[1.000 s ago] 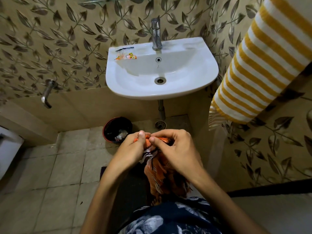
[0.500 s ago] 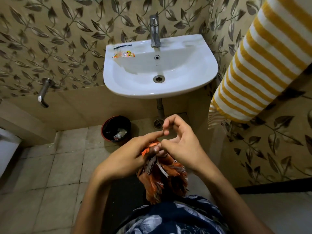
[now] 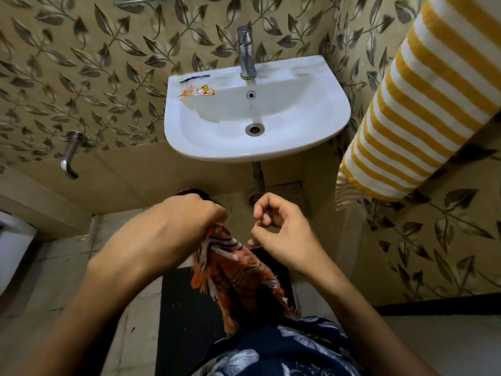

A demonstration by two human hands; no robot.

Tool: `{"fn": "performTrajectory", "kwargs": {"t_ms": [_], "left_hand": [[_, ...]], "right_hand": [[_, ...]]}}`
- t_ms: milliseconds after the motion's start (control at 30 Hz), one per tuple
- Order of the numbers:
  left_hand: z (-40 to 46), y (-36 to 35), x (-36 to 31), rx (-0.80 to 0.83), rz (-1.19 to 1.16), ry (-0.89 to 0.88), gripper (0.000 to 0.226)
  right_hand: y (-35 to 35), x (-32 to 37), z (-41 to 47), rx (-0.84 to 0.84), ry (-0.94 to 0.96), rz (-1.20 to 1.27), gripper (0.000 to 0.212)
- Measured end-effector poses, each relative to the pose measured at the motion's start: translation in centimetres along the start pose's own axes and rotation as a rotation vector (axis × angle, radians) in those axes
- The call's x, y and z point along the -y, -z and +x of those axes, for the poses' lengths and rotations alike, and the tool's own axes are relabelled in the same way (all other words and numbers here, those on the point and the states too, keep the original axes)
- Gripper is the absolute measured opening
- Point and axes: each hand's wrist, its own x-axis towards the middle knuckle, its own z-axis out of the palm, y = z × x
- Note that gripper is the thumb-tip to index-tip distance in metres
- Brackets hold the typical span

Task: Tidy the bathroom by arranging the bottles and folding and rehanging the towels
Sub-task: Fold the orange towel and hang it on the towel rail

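The hands have parted: a moment ago both pinched the orange towel (image 3: 238, 270) together at its top, and now only the left hand (image 3: 187, 221) grips it, bunched at the upper corner, while the right hand (image 3: 282, 229) has let go and hovers just beside it, fingers curled on nothing. Folding looks barely begun; the right probably seeks another corner. The towel hangs crumpled and fringed, orange with dark and white stripes, before the person's body, below the sink (image 3: 311, 137).

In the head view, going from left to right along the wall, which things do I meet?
Wall tap → comb → sachet → sink tap → striped towel.
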Motion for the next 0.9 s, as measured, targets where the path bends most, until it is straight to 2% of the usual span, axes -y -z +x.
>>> {"fn": "performTrajectory", "kwargs": {"t_ms": [33,100,167,233,300,367,433,500,567,667,733,767,800,900], "left_hand": [[-0.2,0.7,0.6,-0.042,-0.005,0.004,0.028],[-0.4,1.8,1.4,-0.186,-0.102,-0.068,0.022],[-0.4,2.3,1.7,-0.335,-0.277,-0.175,0.026],[-0.7,2.3,1.9,-0.423,-0.500,-0.184,0.025],[-1.1,2.1,2.7,-0.461,-0.645,-0.139,0.021],[-1.4,1.9,3.6,-0.476,-0.692,-0.097,0.025],[-1.3,1.7,4.3,-0.432,-0.768,-0.052,0.026],[-1.0,1.2,4.6,-0.383,-0.822,-0.006,0.025],[-0.4,0.6,4.6,-0.390,-0.843,0.049,0.020],[0.5,0.1,4.0,-0.456,-0.881,0.083,0.017],[0.7,0.0,3.4,-0.477,-0.813,0.048,0.016],[0.6,0.0,3.2,-0.488,-0.776,0.024,0.019],[0.5,0.2,3.0,-0.495,-0.760,-0.001,0.023],[0.1,0.5,2.6,-0.526,-0.751,-0.058,0.035]], "right_hand": [[0.3,-0.1,0.1,0.015,0.012,-0.015,0.035],[0.4,-0.2,0.0,0.164,0.030,-0.020,0.033],[-0.1,-0.3,-0.1,0.271,0.042,-0.079,0.027],[-0.7,-0.5,0.0,0.273,0.052,-0.123,0.025],[-1.2,-0.6,-0.1,0.213,0.071,-0.177,0.034],[-1.5,-0.5,-0.2,0.066,0.136,-0.296,0.042],[-1.7,-0.1,-0.1,-0.036,0.214,-0.421,0.030],[-2.0,0.3,0.0,-0.018,0.236,-0.495,0.007],[-2.9,0.2,-0.5,0.069,0.205,-0.519,0.012],[-4.5,0.1,-1.3,0.232,0.113,-0.376,0.009],[-4.9,0.3,-1.2,0.327,0.091,-0.243,0.001],[-4.8,0.3,-1.0,0.335,0.102,-0.212,0.005],[-4.6,0.3,-0.7,0.298,0.124,-0.189,0.007],[-3.6,0.3,0.1,0.044,0.174,-0.049,0.012]]}}
